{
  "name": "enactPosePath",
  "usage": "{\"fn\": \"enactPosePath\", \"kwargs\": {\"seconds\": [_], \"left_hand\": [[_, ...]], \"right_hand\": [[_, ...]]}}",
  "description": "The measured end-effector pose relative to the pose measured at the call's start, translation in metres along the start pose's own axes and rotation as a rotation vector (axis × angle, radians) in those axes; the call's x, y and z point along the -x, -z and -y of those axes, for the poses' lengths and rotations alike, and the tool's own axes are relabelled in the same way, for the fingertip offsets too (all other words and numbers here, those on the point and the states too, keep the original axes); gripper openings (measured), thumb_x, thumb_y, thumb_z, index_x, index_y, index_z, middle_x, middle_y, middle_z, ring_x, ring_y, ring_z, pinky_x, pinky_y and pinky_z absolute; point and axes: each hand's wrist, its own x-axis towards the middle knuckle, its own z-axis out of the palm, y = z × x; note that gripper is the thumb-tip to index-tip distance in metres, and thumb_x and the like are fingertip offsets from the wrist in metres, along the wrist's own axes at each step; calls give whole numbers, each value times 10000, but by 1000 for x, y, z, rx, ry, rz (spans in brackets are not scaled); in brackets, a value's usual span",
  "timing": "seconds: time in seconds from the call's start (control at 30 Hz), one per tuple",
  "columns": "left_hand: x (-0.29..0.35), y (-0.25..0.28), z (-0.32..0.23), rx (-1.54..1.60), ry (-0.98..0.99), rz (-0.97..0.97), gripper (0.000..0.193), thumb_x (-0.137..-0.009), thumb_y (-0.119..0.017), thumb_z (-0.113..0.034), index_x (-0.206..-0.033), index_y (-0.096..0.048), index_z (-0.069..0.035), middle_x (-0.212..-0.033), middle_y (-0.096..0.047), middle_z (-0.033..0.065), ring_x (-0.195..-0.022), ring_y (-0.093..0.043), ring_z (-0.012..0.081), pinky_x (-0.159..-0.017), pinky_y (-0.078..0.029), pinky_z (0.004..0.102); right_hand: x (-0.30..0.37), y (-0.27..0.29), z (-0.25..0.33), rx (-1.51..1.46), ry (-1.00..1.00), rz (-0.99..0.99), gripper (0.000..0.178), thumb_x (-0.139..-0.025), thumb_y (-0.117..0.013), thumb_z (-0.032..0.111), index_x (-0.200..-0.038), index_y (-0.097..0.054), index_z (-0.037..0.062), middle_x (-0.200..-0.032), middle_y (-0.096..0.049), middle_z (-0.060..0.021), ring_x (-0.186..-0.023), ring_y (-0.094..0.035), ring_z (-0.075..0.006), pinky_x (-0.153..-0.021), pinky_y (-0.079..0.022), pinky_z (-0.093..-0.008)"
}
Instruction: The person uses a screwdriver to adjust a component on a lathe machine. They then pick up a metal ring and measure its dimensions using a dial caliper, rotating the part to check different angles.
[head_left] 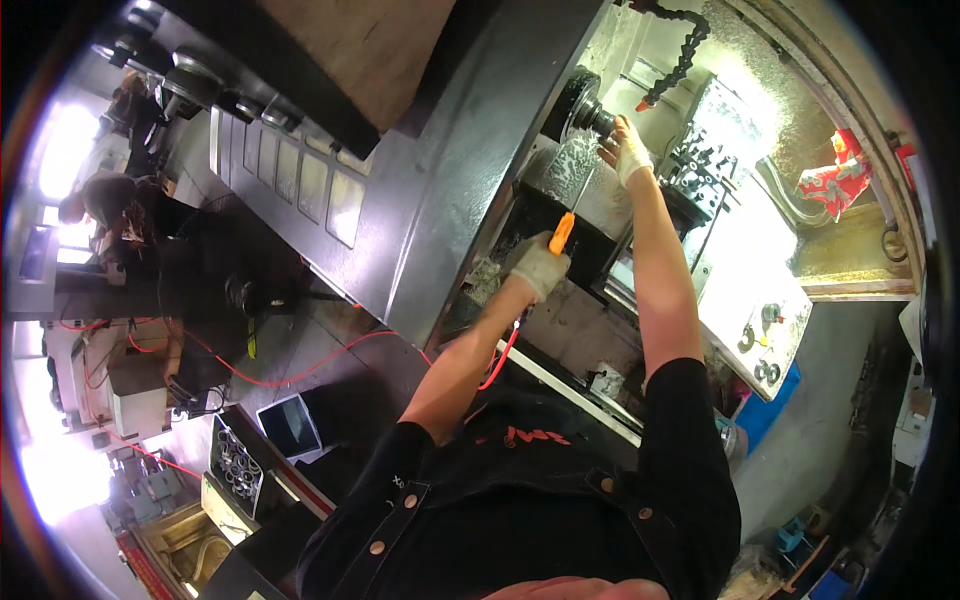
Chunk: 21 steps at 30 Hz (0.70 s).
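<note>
My left hand, in a pale glove, is closed around an orange air blow gun. Its thin metal nozzle points up toward the lathe chuck, and a red hose hangs below the hand. My right hand, also in a pale glove, reaches to the front end of the chuck with its fingers apart. The fingertips are beside the dark round part at the chuck's nose; whether they touch it I cannot tell.
A black segmented coolant hose with an orange tip hangs above the chuck. Right of my arm is a tool block with several dark holders. Small round metal parts lie on a bright surface. The machine's dark door stands at left.
</note>
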Motion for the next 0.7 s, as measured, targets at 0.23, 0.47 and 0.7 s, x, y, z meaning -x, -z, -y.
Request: {"fn": "enactPosePath", "kwargs": {"seconds": [0.23,0.47,0.7], "left_hand": [[-41,8,-34,-151,-40,-43,298,-717,-657,-203,-978,-634,-59,-836,-660,129,-756,-631,248,-714,-489,346],[-68,17,-57,9,68,-37,305,-715,-644,-235,-959,-649,-51,-867,-641,163,-803,-623,267,-736,-489,352],[-54,8,-48,-113,50,150,248,-760,-644,-177,-925,-621,7,-647,-606,63,-592,-588,171,-586,-477,333]], "right_hand": [[-30,13,-17,78,256,152,437,-827,-669,235,-1214,-499,127,-914,-598,-18,-773,-563,-117,-617,-472,-263],[-20,9,-22,30,291,37,373,-826,-638,142,-1180,-522,139,-964,-552,-21,-766,-532,-125,-650,-461,-256],[-5,28,-25,-360,-59,125,259,-868,-555,366,-968,-579,128,-838,-630,-56,-669,-611,-210,-570,-510,-313]]}}
